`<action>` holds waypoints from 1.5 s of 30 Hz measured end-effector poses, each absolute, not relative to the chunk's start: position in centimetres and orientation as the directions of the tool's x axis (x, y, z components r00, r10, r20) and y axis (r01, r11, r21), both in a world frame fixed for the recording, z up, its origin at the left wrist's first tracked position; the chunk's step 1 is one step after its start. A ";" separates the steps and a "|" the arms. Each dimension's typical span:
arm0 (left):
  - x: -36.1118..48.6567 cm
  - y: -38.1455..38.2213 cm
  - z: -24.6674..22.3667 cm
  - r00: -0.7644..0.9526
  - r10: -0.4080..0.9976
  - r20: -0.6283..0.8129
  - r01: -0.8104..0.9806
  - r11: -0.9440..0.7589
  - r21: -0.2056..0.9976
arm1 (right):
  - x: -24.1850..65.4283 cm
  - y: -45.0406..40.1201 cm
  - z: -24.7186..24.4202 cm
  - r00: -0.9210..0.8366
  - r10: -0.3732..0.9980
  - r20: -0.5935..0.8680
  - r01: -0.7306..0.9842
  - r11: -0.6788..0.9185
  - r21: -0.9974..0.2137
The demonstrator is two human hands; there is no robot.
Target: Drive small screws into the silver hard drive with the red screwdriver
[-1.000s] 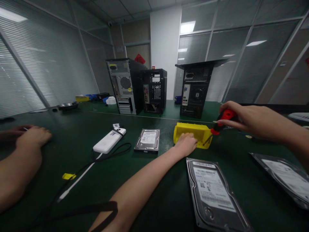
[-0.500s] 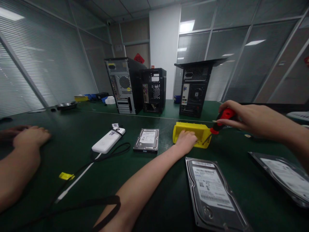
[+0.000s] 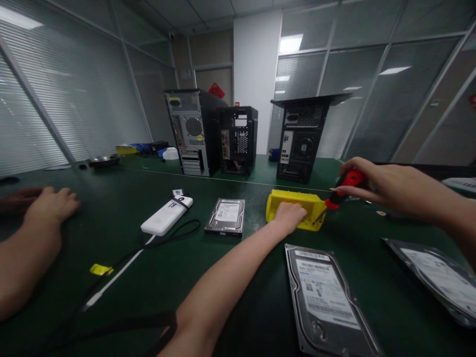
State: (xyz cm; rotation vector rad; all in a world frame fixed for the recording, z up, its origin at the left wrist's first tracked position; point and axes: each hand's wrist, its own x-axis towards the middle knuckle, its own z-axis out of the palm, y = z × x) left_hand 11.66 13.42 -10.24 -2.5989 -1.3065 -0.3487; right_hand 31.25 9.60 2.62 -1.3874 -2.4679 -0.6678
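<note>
My right hand (image 3: 357,181) grips a screwdriver (image 3: 344,187) by its red and black handle. The shaft slants down to the left, with its tip inside a yellow plastic bin (image 3: 275,198). My left hand (image 3: 292,218) reaches into the same bin, fingers bent together; the fingertips and anything between them are hidden. A hard drive (image 3: 329,292) with a white label lies in front of the bin, and another hard drive (image 3: 435,270) lies at the right edge. A third hard drive (image 3: 227,216) rests left of the bin.
A white power bank (image 3: 167,216) with cables lies left of centre. Another person's hand (image 3: 50,206) rests at the far left. Three computer towers stand behind: the left tower (image 3: 193,134), middle tower (image 3: 238,141) and right tower (image 3: 300,144). A metal dish (image 3: 103,161) sits back left.
My left hand has shifted slightly right within the bin. The screwdriver stays in my right hand at nearly the same place. The view has moved only a little.
</note>
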 end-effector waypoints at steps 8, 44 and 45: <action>11.5 13.6 -9.5 0.623 0.727 0.289 0.777 -0.618 -0.120 | 31.1 9.3 2.8 -0.513 0.746 0.425 0.858 0.451 0.245; 2.6 -4.0 -11.4 0.563 0.624 0.541 0.561 -0.770 0.304 | 31.7 6.7 5.1 -0.487 0.691 0.535 0.859 0.491 0.148; 2.5 -4.2 -11.4 0.573 0.622 0.534 0.565 -0.771 0.294 | 31.7 6.4 5.3 -0.500 0.674 0.544 0.848 0.510 0.147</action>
